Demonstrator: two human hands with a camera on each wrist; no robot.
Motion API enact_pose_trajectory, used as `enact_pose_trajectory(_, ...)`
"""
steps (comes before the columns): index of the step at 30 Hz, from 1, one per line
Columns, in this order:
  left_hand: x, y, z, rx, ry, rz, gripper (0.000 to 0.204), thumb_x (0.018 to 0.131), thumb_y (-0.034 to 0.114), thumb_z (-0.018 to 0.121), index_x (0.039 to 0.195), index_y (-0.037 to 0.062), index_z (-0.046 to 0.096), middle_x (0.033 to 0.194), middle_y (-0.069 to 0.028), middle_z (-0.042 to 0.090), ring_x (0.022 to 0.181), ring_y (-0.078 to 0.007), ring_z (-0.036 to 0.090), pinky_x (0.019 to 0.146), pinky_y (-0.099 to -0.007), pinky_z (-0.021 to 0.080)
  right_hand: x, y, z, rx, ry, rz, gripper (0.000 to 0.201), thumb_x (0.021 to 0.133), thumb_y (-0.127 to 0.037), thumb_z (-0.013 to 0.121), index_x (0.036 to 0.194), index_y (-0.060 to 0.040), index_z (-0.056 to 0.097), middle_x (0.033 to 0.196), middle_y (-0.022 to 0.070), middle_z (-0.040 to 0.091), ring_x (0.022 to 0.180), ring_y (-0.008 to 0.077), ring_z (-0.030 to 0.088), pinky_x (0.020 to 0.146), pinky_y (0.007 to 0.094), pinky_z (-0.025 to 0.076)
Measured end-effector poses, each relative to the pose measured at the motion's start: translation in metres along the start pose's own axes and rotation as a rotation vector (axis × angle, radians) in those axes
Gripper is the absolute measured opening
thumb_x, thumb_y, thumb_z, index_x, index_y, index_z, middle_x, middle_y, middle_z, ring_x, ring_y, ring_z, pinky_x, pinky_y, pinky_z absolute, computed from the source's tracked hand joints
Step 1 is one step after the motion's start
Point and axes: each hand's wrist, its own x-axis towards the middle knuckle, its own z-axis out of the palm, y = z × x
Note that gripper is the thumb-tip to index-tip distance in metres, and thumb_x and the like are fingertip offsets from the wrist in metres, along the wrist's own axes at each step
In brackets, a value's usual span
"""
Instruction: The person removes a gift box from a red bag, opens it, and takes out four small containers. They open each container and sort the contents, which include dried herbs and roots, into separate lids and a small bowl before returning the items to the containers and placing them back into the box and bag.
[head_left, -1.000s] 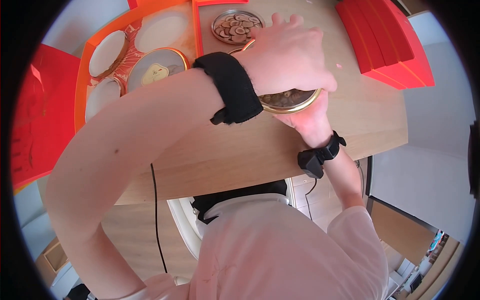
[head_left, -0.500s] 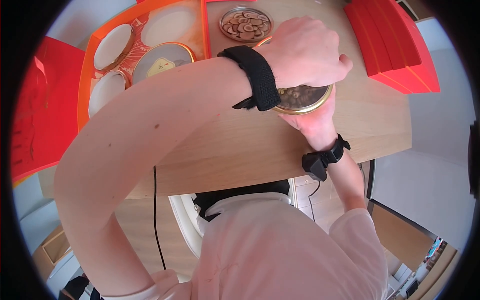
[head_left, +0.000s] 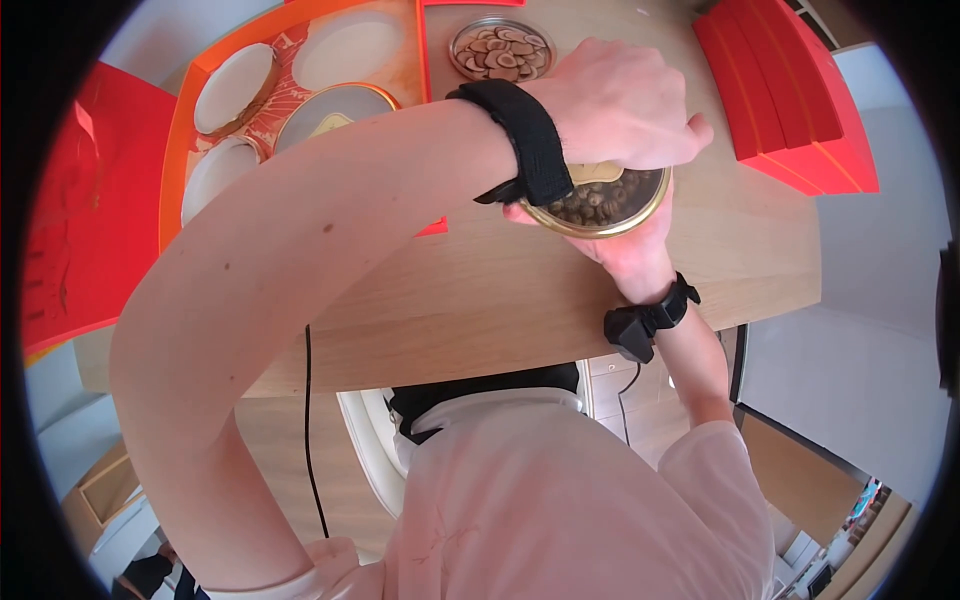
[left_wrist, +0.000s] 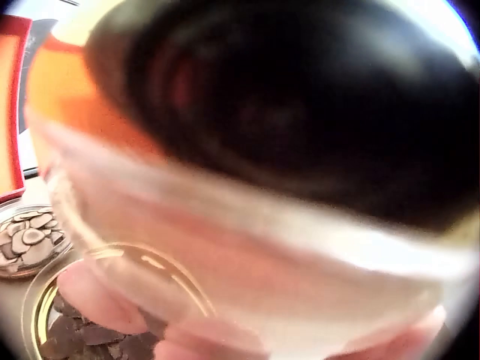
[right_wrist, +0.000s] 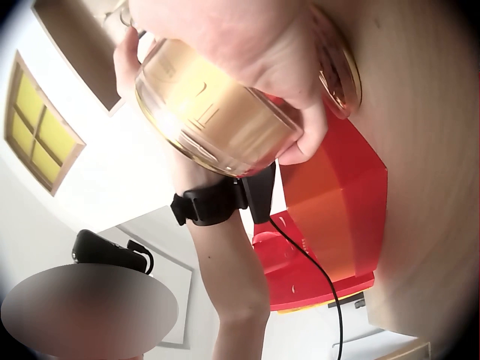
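A clear round jar (head_left: 600, 208) with a gold rim and small brown pieces inside is held between both hands. From above, my left hand (head_left: 630, 112) grips its top, knuckles up and fingers curled over the far side, covering much of it. My right hand (head_left: 638, 255) cups the jar from below, most of its fingers hidden. Pale gold printing shows on the jar's side in the right wrist view, where the right hand's palm (right_wrist: 262, 52) wraps round it. The left wrist view is blurred, with the jar's wall (left_wrist: 247, 255) filling much of it.
A jar of pale brown slices (head_left: 500, 50) stands at the table's back. Another gold-rimmed jar holds dark pieces (left_wrist: 82, 343). An orange-edged box (head_left: 185, 160) with round recesses lies left, one recess holding a jar. A red box (head_left: 785, 90) stands at right. A cable (head_left: 312, 430) hangs below.
My left hand, spread over the jar with raised fingers a second ago, is now turned and curled tighter. More of the jar's top and a cream label show.
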Motion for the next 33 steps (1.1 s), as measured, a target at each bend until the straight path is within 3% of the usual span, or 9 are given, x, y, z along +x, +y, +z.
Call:
enact_pose_trajectory(1, -0.001, 0.001, -0.002, 0.003, 0.027, 0.039, 0.057, 0.091, 0.049, 0.054, 0.085, -0.0052, 0.072, 0.075, -0.0233, 0.066, 0.072, -0.0426, 0.065, 0.071, -0.0506, 0.053, 0.000, 0.001, 0.005, -0.007, 0.038, -0.021, 0.091, 0.094, -0.079, 0.043, 0.156, -0.0131, 0.037, 0.160, 0.0139, 0.040, 0.145, 0.0387, 0.040, 0.114, 0.0652, 0.036)
enact_pose_trajectory(4, -0.004, -0.001, -0.019, 0.080, -0.123, 0.066, 0.053, 0.087, 0.050, 0.063, 0.098, 0.0005, 0.076, 0.100, -0.0224, 0.073, 0.099, -0.0361, 0.070, 0.087, -0.0461, 0.055, 0.007, -0.009, -0.018, 0.188, -0.142, 0.090, 0.086, 0.097, -0.075, 0.041, 0.156, -0.0125, 0.038, 0.159, 0.0137, 0.041, 0.145, 0.0372, 0.040, 0.114, 0.0645, 0.037)
enact_pose_trajectory(7, -0.039, -0.018, -0.016, 0.088, 0.000, 0.402, 0.069, 0.076, 0.045, 0.079, 0.127, 0.0025, 0.063, 0.126, -0.0198, 0.061, 0.115, -0.0353, 0.060, 0.093, -0.0449, 0.051, 0.002, -0.022, -0.032, 0.469, -0.261, 0.132, 0.081, 0.099, -0.073, 0.037, 0.154, -0.0127, 0.042, 0.156, 0.0147, 0.046, 0.143, 0.0372, 0.044, 0.114, 0.0639, 0.038)
enact_pose_trajectory(10, -0.061, -0.024, -0.029, 0.167, -0.010, 0.593, 0.077, 0.074, 0.040, 0.079, 0.140, 0.0075, 0.056, 0.133, -0.0158, 0.056, 0.126, -0.0336, 0.052, 0.097, -0.0483, 0.047, -0.002, -0.012, -0.034, 0.463, -0.436, 0.164, 0.078, 0.100, -0.071, 0.034, 0.153, -0.0141, 0.044, 0.154, 0.0155, 0.048, 0.142, 0.0372, 0.047, 0.113, 0.0632, 0.039)
enact_pose_trajectory(13, -0.069, -0.028, -0.029, 0.212, 0.085, 0.703, 0.081, 0.070, 0.043, 0.082, 0.141, 0.0106, 0.058, 0.129, -0.0152, 0.057, 0.120, -0.0321, 0.055, 0.094, -0.0459, 0.046, -0.009, -0.008, -0.031, 0.410, -0.378, 0.187, 0.073, 0.101, -0.070, 0.034, 0.150, -0.0169, 0.047, 0.150, 0.0146, 0.052, 0.137, 0.0364, 0.052, 0.108, 0.0609, 0.046)
enact_pose_trajectory(16, -0.071, -0.026, -0.028, 0.214, 0.029, 0.642, 0.084, 0.068, 0.046, 0.084, 0.142, 0.0158, 0.059, 0.130, -0.0153, 0.056, 0.116, -0.0308, 0.055, 0.091, -0.0428, 0.046, -0.011, -0.006, -0.034, 0.449, -0.327, 0.189, 0.069, 0.102, -0.068, 0.034, 0.146, -0.0171, 0.050, 0.147, 0.0139, 0.056, 0.133, 0.0364, 0.056, 0.103, 0.0596, 0.050)
enact_pose_trajectory(19, -0.074, -0.028, -0.019, 0.229, 0.089, 0.631, 0.083, 0.067, 0.047, 0.084, 0.142, 0.0196, 0.060, 0.129, -0.0153, 0.057, 0.114, -0.0304, 0.055, 0.089, -0.0414, 0.046, -0.012, -0.004, -0.030, 0.434, -0.329, 0.167, 0.066, 0.103, -0.065, 0.034, 0.144, -0.0167, 0.052, 0.144, 0.0138, 0.057, 0.130, 0.0364, 0.059, 0.101, 0.0593, 0.053)
enact_pose_trajectory(28, -0.080, -0.021, -0.019, 0.192, 0.050, 0.529, 0.083, 0.067, 0.047, 0.083, 0.143, 0.0205, 0.061, 0.130, -0.0148, 0.057, 0.117, -0.0318, 0.053, 0.093, -0.0440, 0.046, -0.011, -0.002, -0.037, 0.575, -0.236, 0.172, 0.062, 0.105, -0.062, 0.033, 0.143, -0.0164, 0.052, 0.144, 0.0145, 0.058, 0.130, 0.0366, 0.059, 0.101, 0.0595, 0.052)
enact_pose_trajectory(33, -0.087, -0.021, -0.009, 0.216, 0.135, 0.492, 0.085, 0.067, 0.047, 0.082, 0.144, 0.0200, 0.060, 0.133, -0.0163, 0.057, 0.121, -0.0337, 0.053, 0.095, -0.0460, 0.046, -0.009, -0.002, -0.035, 0.560, -0.270, 0.169, 0.063, 0.105, -0.062, 0.032, 0.143, -0.0168, 0.053, 0.144, 0.0139, 0.058, 0.130, 0.0367, 0.059, 0.101, 0.0596, 0.053)
